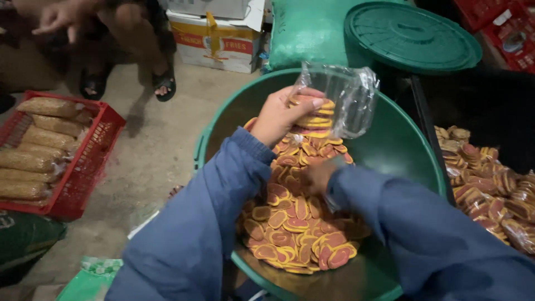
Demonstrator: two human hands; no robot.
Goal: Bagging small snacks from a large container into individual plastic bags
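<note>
The concrete floor carries a big green tub. Left of the tub sits a red crate; behind the tub stand a cardboard box and a green sack.

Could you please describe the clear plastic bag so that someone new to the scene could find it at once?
Find the big green tub of orange-and-red biscuits. Above its far rim, the left hand holds the clear plastic bag. It alone is raised, crinkled, see-through and open.
</note>
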